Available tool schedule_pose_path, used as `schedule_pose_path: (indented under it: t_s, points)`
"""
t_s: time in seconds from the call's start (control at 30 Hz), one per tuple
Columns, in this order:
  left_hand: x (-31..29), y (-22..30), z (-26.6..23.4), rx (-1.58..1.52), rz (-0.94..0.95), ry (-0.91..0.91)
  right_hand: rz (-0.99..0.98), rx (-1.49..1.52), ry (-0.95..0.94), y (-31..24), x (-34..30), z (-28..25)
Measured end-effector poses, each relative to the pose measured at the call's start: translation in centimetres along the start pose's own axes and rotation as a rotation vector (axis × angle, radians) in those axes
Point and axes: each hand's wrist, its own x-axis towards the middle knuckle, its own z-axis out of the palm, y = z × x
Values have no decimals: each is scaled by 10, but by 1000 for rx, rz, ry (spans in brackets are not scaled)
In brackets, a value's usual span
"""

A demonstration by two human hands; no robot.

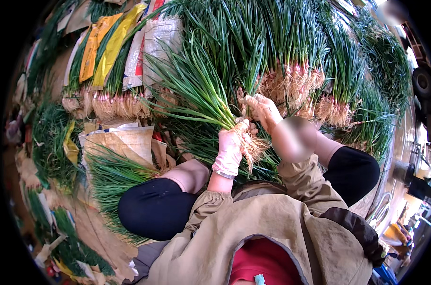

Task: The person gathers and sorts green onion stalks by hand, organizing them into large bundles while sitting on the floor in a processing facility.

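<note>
My left hand [230, 147], in a pale pink glove, is closed round a bunch of green onions [208, 97] near their root end. The leaves fan up and to the left, and the tan roots [253, 148] hang out to the right of the fist. Just to the right, my gloved right hand [264, 112] has its fingers pinched at the base of a few upright green onion stalks [252, 88]. Its fingertips partly hide where they grip. Both hands are close together above my lap.
Large heaps of green onions [291, 33] lie ahead, roots toward me. Bundles wrapped in yellow plastic strips [108, 52] and white woven sacking [162, 45] stand at the far left. More loose green onions [116, 173] lie by my left knee, beside a paper-like sack piece [123, 142].
</note>
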Motion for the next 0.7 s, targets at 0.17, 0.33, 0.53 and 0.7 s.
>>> schedule_pose_path:
  t_s: [0.17,0.33,0.53,0.7]
  points:
    - [7,-7,-11,-111,53,-12,-384,-604,57,15,7,-2]
    - [-24,19,6,-231,-120,-332,60,150,-131,-12,-4,3]
    - [-16,16,13,-167,-150,-274,80,-43,-116,-19,-5,4]
    - [-5,6,-2,-149,-124,-176,66,-180,-199,-8,1,16]
